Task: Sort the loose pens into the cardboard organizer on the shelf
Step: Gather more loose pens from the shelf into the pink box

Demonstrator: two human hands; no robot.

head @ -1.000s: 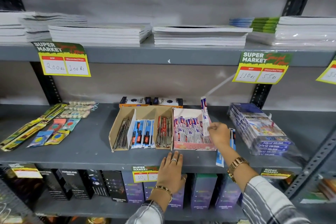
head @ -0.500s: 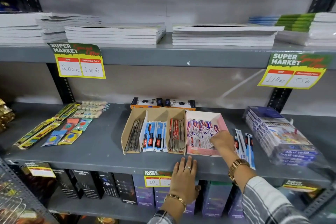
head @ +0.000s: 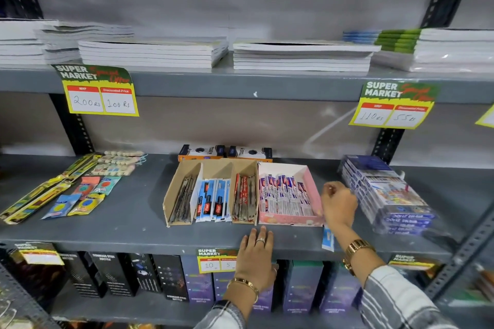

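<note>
L hand (head: 255,256) lies flat, fingers spread, on the front edge of the grey metal shelf (head: 128,224). R hand (head: 339,203) is curled just beside the pink card tray of pens (head: 314,187); can't tell if it grips anything. A blue-white packed pen (head: 328,240) shows partly under the R wrist. The brown cardboard organizer w/ three slots (head: 171,195) sits left of the tray, touching it.

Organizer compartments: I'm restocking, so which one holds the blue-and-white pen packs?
The middle compartment of the cardboard organizer. The left one holds dark pens, the right red packs.
</note>
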